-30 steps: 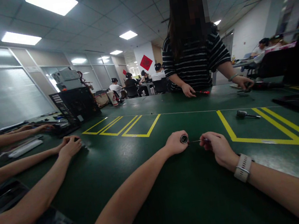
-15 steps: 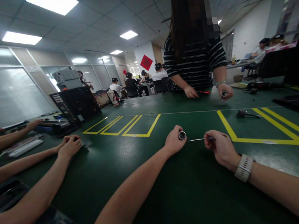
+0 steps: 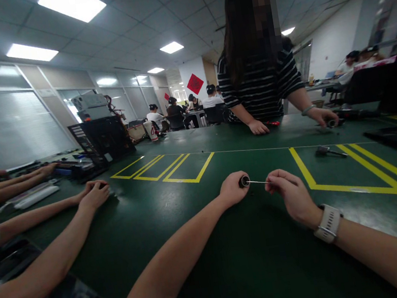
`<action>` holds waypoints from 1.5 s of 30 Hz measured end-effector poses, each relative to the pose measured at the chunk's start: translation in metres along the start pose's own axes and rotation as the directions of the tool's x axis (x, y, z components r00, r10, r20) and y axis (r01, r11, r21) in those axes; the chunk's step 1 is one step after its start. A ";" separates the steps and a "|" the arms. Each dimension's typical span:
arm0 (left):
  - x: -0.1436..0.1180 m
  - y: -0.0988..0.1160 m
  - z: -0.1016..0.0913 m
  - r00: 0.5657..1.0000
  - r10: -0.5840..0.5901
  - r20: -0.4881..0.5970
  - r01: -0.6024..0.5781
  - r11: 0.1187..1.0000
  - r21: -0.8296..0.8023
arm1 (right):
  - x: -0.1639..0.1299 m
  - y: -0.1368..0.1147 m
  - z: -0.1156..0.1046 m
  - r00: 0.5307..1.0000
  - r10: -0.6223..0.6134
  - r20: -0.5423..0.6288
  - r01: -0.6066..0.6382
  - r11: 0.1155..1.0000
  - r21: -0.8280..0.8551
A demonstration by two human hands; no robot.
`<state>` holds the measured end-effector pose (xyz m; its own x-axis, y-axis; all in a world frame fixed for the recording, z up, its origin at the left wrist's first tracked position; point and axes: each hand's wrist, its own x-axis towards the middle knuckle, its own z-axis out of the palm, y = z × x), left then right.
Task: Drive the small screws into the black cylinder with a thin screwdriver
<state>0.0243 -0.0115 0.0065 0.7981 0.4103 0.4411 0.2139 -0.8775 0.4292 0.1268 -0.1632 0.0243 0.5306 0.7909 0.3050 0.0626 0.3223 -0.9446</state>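
Note:
My left hand [image 3: 231, 191] is closed around a dark, round, hollow part [image 3: 243, 181], its ringed open end facing right. My right hand [image 3: 292, 195], with a pale watch on the wrist, pinches a thin screwdriver [image 3: 258, 182]. Its slim metal shaft points left, and the tip reaches the mouth of the round part; how deep it goes I cannot tell. Most of the screwdriver's handle is hidden by my fingers. Both hands are just above the green table [image 3: 211, 232].
Yellow tape [image 3: 361, 189] marks the tabletop. A dark tool with a shaft [image 3: 329, 151] lies to the right. A co-worker in a striped top [image 3: 260, 90] stands opposite, near a red-handled tool [image 3: 273, 123]. Another person's hands [image 3: 95, 194] are at left, before a black computer case [image 3: 103, 138].
My right hand has shifted slightly left, bringing the screwdriver tip to the round part's opening, which has turned more toward the right. The co-worker opposite has moved one hand rightward.

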 end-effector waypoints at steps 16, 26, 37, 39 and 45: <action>-0.002 0.004 -0.002 0.999 0.021 0.033 -0.023 0.996 0.085 | -0.009 -0.003 0.006 0.928 -0.233 0.291 0.358 0.771 -0.526; 0.002 -0.001 -0.002 0.995 0.096 0.040 -0.093 0.993 -0.072 | 0.007 0.008 -0.003 0.966 0.244 0.083 -0.257 0.941 0.222; 0.004 -0.005 0.001 0.998 0.063 -0.010 -0.064 0.984 -0.165 | 0.002 0.003 0.005 0.958 0.286 0.027 -0.276 0.886 0.372; 0.003 -0.005 0.000 0.998 0.054 -0.014 -0.055 0.991 -0.119 | 0.001 0.003 0.006 0.964 0.268 0.001 -0.250 0.900 0.357; 0.004 -0.004 -0.001 0.998 0.057 0.010 -0.056 0.994 -0.097 | 0.000 0.004 0.005 0.963 0.264 0.052 -0.267 0.915 0.303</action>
<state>0.0265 -0.0064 0.0076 0.8146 0.3571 0.4571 0.1134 -0.8709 0.4782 0.1231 -0.1591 0.0211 0.4832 0.8740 0.0508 -0.3408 0.2412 -0.9087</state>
